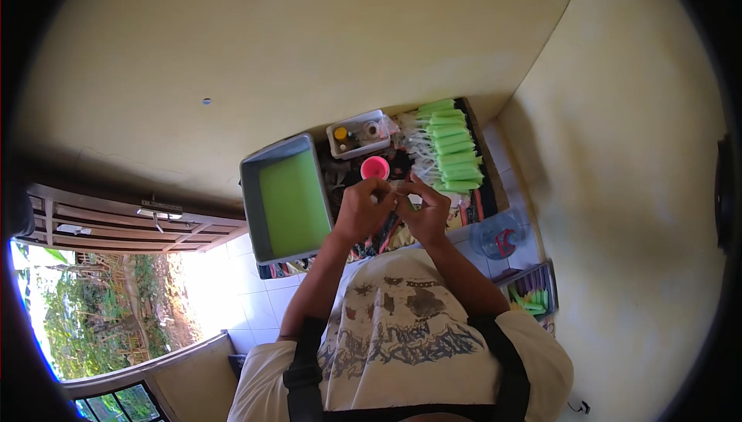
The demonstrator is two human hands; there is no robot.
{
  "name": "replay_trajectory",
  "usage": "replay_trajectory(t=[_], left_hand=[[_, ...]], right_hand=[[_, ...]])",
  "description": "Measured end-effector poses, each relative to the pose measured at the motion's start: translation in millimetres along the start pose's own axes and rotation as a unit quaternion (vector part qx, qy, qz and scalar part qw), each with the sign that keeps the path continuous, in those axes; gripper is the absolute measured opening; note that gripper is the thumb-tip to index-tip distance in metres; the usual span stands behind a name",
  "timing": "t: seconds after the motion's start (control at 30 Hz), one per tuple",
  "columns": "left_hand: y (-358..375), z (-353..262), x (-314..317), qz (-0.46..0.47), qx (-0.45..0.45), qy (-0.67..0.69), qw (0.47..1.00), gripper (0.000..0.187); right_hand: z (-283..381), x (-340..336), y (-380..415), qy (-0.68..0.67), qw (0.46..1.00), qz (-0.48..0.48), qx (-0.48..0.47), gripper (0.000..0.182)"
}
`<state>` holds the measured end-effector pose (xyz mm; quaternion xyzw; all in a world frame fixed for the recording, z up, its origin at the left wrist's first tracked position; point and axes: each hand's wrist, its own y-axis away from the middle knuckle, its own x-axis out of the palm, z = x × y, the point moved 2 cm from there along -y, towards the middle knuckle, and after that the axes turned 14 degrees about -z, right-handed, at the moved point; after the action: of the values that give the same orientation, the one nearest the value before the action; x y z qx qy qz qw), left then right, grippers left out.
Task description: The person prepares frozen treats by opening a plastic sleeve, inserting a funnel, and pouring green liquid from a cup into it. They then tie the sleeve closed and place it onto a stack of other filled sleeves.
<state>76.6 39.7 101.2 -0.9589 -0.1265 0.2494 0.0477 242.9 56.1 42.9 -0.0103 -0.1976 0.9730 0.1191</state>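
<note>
My left hand (363, 209) and my right hand (423, 209) meet in front of my chest, fingertips pinched close together. Between them shows a small bit of clear plastic (396, 187), too small to make out fully. Just beyond the hands stands a pink cup (375, 167). To the left is a grey tub (249, 190) holding green liquid (292, 202). Right of the cup lies a stack of filled green plastic packets (456, 144), their clear ends pointing left.
A white container (358, 153) with a yellow-lidded jar (340, 134) sits behind the cup. At the right are a clear water jug (495, 236) and a crate (550, 287) with green packets. The wall rises behind the patterned cloth.
</note>
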Motion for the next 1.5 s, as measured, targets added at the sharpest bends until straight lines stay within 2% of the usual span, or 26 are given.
replay_trajectory(t=[0.1, 0.2, 0.3, 0.4, 0.5, 0.6, 0.7, 0.8, 0.83, 1.0, 1.1, 1.2, 1.3, 1.4, 1.5], left_hand=[[8.9, -13.4, 1.2, -0.096, 0.123, -0.023, 0.987, 0.014], [7.1, -11.4, 1.7, -0.108, 0.218, -0.032, 0.97, 0.014], [5.0, -11.9, -9.6, -0.07, 0.221, -0.029, 0.972, 0.012], [5.5, -5.3, -15.5, -0.059, 0.195, -0.003, 0.979, 0.013], [6.1, -3.2, -19.1, -0.049, 0.101, 0.003, 0.994, 0.015], [5.9, -3.3, -16.5, -0.061, 0.127, 0.005, 0.99, 0.017], [5.3, 1.4, -9.6, -0.074, 0.125, -0.015, 0.989, 0.018], [5.2, 9.4, -7.0, -0.099, 0.133, -0.057, 0.985, 0.018], [5.3, 13.0, -6.0, -0.1, 0.135, -0.054, 0.984, 0.018], [6.8, 17.8, -13.0, -0.079, 0.126, 0.008, 0.989, 0.018], [1.8, 31.1, -18.9, -0.093, 0.145, 0.009, 0.985, 0.019], [-2.9, 51.0, -24.1, -0.026, 0.024, 0.022, 0.999, 0.018], [-5.7, 53.3, -26.2, -0.006, -0.08, 0.052, 0.995, 0.015], [-3.6, 67.0, -22.4, 0.062, -0.25, 0.254, 0.932, 0.014], [-3.9, 69.8, -20.2, 0.081, -0.277, 0.349, 0.892, 0.013]], right_hand=[[0.9, 4.9, -0.9, 0.017, 1.0, -0.005, 0.003, 0.017], [10.1, 4.5, -4.6, 0.01, 1.0, 0.018, 0.018, 0.019], [8.4, 0.9, -8.7, -0.028, 0.996, 0.082, 0.011, 0.019], [13.3, -0.6, -18.6, 0.005, 0.989, 0.144, 0.027, 0.014], [7.1, -0.6, -25.0, 0.019, 0.985, 0.173, 0.015, 0.013], [2.6, 3.6, -19.7, 0.069, 0.988, 0.139, -0.024, 0.013], [-3.1, 8.7, -13.9, 0.081, 0.993, 0.079, -0.024, 0.014], [-10.9, 10.1, -15.3, 0.038, 0.992, 0.112, 0.04, 0.013], [-16.0, 9.7, -16.2, 0.037, 0.985, 0.149, 0.077, 0.014], [-27.9, 6.1, -22.4, -0.023, 0.914, 0.298, 0.276, 0.015], [-28.2, 14.1, -12.8, -0.073, 0.941, 0.238, 0.231, 0.022], [-21.1, 19.9, -10.2, 0.018, 0.978, 0.202, 0.04, 0.018], [-14.1, 26.2, -7.1, 0.019, 0.984, 0.168, 0.053, 0.014], [-2.0, 27.9, -9.5, 0.064, 0.991, 0.112, -0.025, 0.014], [-1.4, 26.9, -13.4, 0.055, 0.992, 0.109, -0.024, 0.015]])
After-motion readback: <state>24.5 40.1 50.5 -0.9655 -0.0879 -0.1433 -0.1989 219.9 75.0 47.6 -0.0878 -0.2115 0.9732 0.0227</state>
